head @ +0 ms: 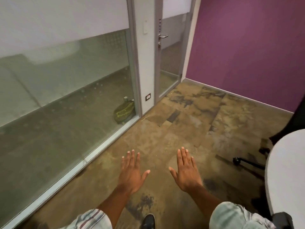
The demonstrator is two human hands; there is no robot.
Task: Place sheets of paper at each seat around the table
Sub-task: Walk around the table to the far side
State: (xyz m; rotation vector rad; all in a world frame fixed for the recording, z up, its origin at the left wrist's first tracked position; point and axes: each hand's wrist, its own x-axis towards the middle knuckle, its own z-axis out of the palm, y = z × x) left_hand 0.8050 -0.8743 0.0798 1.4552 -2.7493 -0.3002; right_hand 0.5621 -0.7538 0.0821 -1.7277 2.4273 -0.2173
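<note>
My left hand [132,172] and my right hand [185,171] are held out flat in front of me, palms down, fingers spread, above the brown carpet. Neither holds anything. No sheet of paper shows in this view. The rounded edge of a white table [287,171] comes in at the right, beside my right arm. A black chair base with a castor [237,160] stands under it.
A glass partition wall [66,100] runs along the left, with a glass door and its metal handle [163,36] at the far end. A purple wall [247,47] closes the right. A green patterned bag [124,111] lies behind the glass. My shoe [148,221] is at the bottom.
</note>
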